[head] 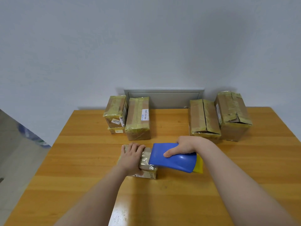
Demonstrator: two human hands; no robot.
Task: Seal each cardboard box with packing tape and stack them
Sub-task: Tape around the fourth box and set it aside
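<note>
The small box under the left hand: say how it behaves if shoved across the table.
The small box probably slides rather than tips: it lies low and flat on the glossy table. Likely light: the left hand spans it. Its tape wrap looks slick.

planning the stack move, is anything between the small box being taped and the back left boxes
Nothing visible does: only bare wooden table lies between the small box and the back left boxes.
</note>
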